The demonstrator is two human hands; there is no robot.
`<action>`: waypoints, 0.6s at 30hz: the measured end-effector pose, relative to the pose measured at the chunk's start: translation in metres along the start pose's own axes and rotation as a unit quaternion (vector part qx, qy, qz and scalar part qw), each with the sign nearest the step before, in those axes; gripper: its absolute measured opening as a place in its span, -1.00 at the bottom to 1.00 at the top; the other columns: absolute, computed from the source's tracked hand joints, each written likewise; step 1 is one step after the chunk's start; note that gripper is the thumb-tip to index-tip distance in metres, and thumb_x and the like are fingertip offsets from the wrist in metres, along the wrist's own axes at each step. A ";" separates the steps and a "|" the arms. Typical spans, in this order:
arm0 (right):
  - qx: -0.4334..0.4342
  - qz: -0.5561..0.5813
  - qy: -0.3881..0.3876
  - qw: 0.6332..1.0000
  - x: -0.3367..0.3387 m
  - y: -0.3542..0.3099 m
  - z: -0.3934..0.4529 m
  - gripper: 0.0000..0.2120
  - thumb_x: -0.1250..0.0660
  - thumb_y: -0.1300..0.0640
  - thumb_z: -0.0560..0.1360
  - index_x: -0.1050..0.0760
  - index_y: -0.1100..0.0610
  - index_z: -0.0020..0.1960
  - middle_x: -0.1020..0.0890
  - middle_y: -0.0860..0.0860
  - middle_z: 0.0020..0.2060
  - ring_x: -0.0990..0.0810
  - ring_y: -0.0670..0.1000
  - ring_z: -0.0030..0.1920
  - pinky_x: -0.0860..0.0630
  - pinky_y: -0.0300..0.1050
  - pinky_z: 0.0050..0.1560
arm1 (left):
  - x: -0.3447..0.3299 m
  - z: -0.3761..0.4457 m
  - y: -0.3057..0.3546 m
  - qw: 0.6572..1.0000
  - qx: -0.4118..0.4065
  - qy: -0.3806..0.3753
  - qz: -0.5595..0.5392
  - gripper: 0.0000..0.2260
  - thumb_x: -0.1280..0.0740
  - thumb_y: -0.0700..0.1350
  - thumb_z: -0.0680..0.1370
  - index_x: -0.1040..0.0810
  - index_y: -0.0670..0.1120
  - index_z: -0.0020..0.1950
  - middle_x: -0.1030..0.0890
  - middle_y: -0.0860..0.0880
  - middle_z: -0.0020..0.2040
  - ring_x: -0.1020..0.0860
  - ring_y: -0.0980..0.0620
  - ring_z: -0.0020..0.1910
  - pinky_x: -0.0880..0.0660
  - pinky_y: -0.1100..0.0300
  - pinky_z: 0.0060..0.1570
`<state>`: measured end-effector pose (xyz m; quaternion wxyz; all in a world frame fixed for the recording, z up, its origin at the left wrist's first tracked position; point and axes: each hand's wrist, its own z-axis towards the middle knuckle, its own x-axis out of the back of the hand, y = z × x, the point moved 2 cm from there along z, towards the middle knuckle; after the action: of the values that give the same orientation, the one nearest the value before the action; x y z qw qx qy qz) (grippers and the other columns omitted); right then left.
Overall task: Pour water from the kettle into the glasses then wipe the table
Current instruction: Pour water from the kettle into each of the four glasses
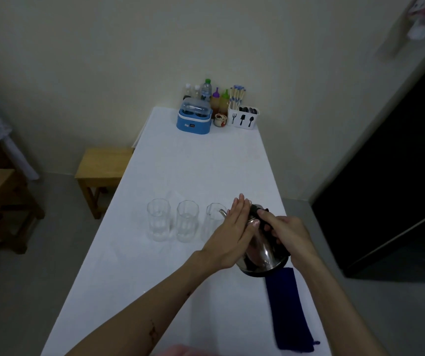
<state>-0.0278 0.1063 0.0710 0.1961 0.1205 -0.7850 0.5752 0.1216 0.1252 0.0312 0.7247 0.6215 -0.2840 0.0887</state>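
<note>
While we tip the shiny kettle [264, 255] over the table [193, 170], its thin spout [223, 212] sits right at the rim of the right glass [212, 222]; so we think the pouring is at the third glass now. Our right hand [287, 233] is wrapped tight around the black handle [261, 217] on top; our left hand [232, 233] is flat, fingers straight and pressed together, and it leans on the side of the kettle to keep it steady.

The three glasses stand in a row, near each other but not touching; the left glass [158, 219] and the middle glass [187, 220] seem to have some water in the bottom, but they are clear and the light is dim, so we cannot be sure. We cannot see how much is in the right one, or any water coming out.

So we judge the pouring is nearly done; the wiping is all left to do. The dark blue cloth [289, 312] lies flat on the table just behind the kettle, near our right arm, and no one is touching it.

Far away, by the wall, stand a blue box [194, 120], some bottles [206, 92] and a white holder [243, 116] with chopsticks.
</note>
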 end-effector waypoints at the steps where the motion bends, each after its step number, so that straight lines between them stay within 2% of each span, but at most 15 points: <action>1: 0.007 -0.015 -0.005 1.000 0.001 -0.002 0.002 -0.57 -0.48 -0.23 0.38 -0.66 0.16 -0.30 -0.70 0.06 -0.34 -0.63 0.05 -0.26 -0.50 -0.07 -0.18 | -0.002 0.000 -0.001 1.000 0.004 0.004 -0.001 -0.47 0.05 0.09 0.68 0.14 -0.06 0.58 0.22 0.05 0.58 0.26 0.19 0.53 0.19 0.17 0.52; 5: 0.037 -0.056 -0.026 0.997 0.003 -0.008 0.010 -0.57 -0.47 -0.23 0.41 -0.67 0.16 -0.29 -0.71 0.09 -0.32 -0.63 0.04 -0.27 -0.55 -0.05 -0.13 | -0.005 0.002 -0.002 1.000 0.021 0.018 -0.014 -0.46 0.05 0.10 0.67 0.16 -0.05 0.57 0.23 0.07 0.57 0.25 0.19 0.53 0.21 0.26 0.47; 8: 0.056 -0.077 -0.039 0.995 0.005 -0.010 0.016 -0.57 -0.45 -0.23 0.42 -0.67 0.15 -0.30 -0.72 0.11 -0.31 -0.64 0.06 -0.27 -0.58 -0.03 -0.09 | -0.007 0.004 -0.001 0.999 0.023 0.028 -0.020 -0.45 0.06 0.12 0.66 0.16 -0.04 0.57 0.24 0.07 0.57 0.26 0.18 0.53 0.20 0.22 0.49; 14: 0.072 -0.093 -0.048 0.992 0.011 -0.015 0.023 -0.58 -0.45 -0.22 0.43 -0.66 0.13 -0.33 -0.70 0.09 -0.36 -0.62 0.04 -0.31 -0.53 -0.09 -0.16 | -0.011 0.007 0.002 0.998 0.028 0.046 -0.030 -0.46 0.06 0.12 0.66 0.16 -0.03 0.57 0.24 0.08 0.57 0.26 0.21 0.52 0.21 0.30 0.46; 18: 0.077 -0.098 -0.054 0.991 0.011 -0.017 0.024 -0.59 -0.45 -0.20 0.45 -0.66 0.13 -0.33 -0.68 0.08 -0.39 -0.59 0.01 -0.35 -0.49 -0.13 -0.22 | -0.011 0.008 0.001 0.998 0.025 0.049 -0.024 -0.46 0.06 0.10 0.67 0.16 -0.06 0.58 0.24 0.06 0.58 0.25 0.19 0.53 0.19 0.23 0.50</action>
<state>-0.0344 0.0788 0.0846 0.1991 0.2429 -0.7321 0.6045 0.1102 0.1204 0.0265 0.7242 0.6406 -0.2308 0.1088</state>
